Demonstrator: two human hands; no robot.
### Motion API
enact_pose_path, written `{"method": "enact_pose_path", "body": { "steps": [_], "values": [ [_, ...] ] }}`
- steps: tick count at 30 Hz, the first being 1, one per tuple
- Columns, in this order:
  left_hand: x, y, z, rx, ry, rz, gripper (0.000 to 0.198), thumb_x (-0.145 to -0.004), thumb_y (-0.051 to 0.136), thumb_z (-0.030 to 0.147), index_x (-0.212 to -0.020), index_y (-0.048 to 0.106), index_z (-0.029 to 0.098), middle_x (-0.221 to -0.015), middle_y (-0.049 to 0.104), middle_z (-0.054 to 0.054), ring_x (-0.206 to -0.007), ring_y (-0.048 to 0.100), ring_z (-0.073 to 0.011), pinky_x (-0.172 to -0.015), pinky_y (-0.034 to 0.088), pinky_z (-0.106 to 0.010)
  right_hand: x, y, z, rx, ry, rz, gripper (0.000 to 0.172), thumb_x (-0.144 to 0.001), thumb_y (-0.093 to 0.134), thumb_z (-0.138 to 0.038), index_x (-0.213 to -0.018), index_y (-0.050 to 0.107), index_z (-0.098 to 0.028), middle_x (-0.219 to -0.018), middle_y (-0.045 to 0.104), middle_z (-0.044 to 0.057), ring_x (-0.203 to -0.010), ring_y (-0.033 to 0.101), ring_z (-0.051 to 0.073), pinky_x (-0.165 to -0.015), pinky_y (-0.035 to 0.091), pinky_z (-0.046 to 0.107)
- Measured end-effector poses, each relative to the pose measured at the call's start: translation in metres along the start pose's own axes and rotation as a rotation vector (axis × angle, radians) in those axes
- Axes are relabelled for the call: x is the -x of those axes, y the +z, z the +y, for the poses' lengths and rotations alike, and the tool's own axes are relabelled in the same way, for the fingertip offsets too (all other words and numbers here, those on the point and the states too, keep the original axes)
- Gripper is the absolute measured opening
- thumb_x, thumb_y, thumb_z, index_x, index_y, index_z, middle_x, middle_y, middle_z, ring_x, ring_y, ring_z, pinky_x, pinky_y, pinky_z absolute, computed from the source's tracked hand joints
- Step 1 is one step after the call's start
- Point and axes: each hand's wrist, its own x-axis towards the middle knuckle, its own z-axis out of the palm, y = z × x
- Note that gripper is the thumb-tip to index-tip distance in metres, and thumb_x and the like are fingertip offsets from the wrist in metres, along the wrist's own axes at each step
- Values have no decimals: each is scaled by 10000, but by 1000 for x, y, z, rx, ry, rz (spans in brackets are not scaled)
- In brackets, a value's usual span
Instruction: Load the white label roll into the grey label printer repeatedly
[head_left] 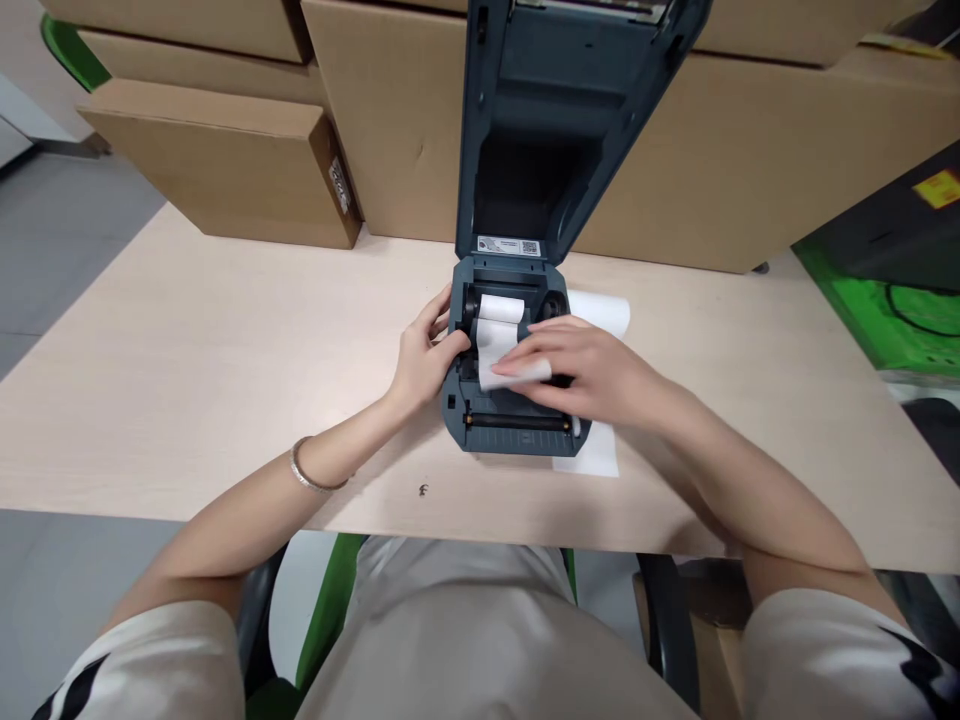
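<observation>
A dark grey label printer (491, 437) stands on the table with its lid (551, 110) raised. Inside lies a white paper roll (501, 308), with a loose paper strip (495, 345) drawn from it toward me. My left hand (427, 355) grips the printer's left side, thumb over the rim and fingers along the outer wall. Over the open bay, my right hand (589, 368) has its fingers closed on the curled free end of the strip. That hand hides the bay's right part. The black platen roller (517, 422) shows at the front.
White paper (600, 455) lies partly under the printer's right side. Large cardboard boxes (405, 120) line the table's back, with a flatter box (225, 170) at left. A dark device (900, 225) sits on a green surface (874, 310) at right. A small dark mark (423, 490) is near the front edge.
</observation>
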Motion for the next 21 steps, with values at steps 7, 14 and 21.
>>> {"method": "enact_pose_path", "body": {
  "steps": [7,14,21],
  "values": [
    [-4,-4,-4,-30,-84,-19,814,-739,808,271,-1540,664,241,-1721,628,-138,-1415,704,-382,-1180,626,-519,39,15,-21,287,-180,-37,400,-1152,564,-242,-1476,799,-235,-1602,752,107,-1534,707,280,-1333,582,544],
    [-2,-4,1,-20,-177,-38,837,-741,844,295,-1542,602,285,-1736,537,-114,-1439,650,-361,-1191,620,-506,44,20,-23,358,-259,20,405,-1180,529,-233,-1496,760,-128,-1600,743,161,-1557,676,287,-1330,574,501],
    [-1,-1,6,-35,-183,-37,876,-746,889,353,-1559,573,280,-1744,532,-126,-1520,611,-380,-1270,571,-569,47,19,-20,309,-267,-16,432,-1131,614,-205,-1543,734,-156,-1648,713,161,-1590,656,283,-1364,541,511]
  ]
}}
